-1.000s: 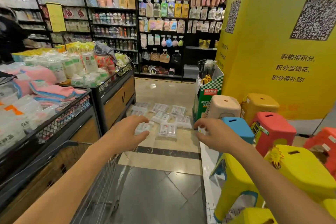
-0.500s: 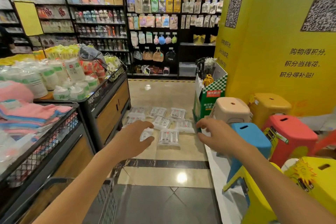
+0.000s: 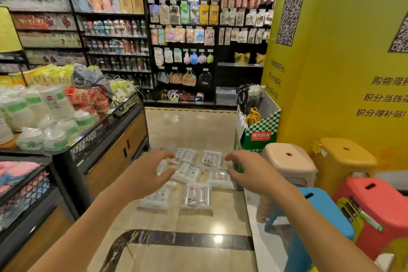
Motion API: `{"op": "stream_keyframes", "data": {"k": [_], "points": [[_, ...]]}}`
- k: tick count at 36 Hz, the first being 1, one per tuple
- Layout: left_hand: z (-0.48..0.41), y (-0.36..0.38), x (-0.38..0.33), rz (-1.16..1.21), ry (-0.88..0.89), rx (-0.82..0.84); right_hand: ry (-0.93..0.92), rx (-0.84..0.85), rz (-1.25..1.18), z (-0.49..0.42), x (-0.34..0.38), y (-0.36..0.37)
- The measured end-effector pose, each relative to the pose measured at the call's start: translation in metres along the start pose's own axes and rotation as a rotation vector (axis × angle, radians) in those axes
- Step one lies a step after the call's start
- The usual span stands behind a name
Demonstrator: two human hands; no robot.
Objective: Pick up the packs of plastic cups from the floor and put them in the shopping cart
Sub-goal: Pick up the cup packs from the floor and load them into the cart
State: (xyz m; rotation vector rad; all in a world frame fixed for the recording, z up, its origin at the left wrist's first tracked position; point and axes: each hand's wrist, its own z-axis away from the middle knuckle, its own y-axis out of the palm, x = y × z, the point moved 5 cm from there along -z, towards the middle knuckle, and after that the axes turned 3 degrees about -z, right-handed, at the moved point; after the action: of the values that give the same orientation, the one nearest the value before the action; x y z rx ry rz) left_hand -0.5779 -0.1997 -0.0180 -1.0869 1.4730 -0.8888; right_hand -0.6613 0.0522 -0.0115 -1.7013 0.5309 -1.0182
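Far left: black wire-fronted display counter with wooden doors, piled with wrapped paper cups; it hems the aisle on that side.

Left hand: reaching forward, palm down, fingers spread and curled, nothing in its grip. It hangs over the left edge of the pile, apparently shaped to close on a pack; contact cannot be told.

Centre: clear flat packs of plastic cups with white labels, lying scattered on the glossy beige tiled floor, some overlapping. All are on the floor, none lifted. The nearest two lie side by side, just this side of the hands.

Right hand: mirrors the left, fingers apart, empty, over the pile's right edge.

Right: stacked plastic stools, beige, blue, red, against a yellow pillar, narrowing the reach.

Shopping cart: not visible in this view. Judgement: still at the pickup stage.
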Motion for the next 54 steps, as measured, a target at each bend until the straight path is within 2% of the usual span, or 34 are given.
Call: {"op": "stream_keyframes", "data": {"k": [11,24,30,45,54], "points": [[-0.137,0.035,0.040,0.122,-0.068,0.012,0.004,-0.005,-0.043,-0.147,-0.059,0.004],[-0.331,0.061,0.139,0.168,0.007,0.042,0.068,0.010,-0.040,-0.338,-0.101,0.026],[-0.411,0.089,0.173,0.153,0.031,0.108,0.138,0.021,-0.094,-0.402,-0.128,0.049],[-0.576,0.212,0.224,0.197,-0.071,0.294,0.203,0.147,-0.223,-0.565,-0.255,0.136],[-0.658,0.340,0.293,0.281,-0.306,0.371,0.296,0.314,-0.322,-0.674,-0.357,0.255]]}}
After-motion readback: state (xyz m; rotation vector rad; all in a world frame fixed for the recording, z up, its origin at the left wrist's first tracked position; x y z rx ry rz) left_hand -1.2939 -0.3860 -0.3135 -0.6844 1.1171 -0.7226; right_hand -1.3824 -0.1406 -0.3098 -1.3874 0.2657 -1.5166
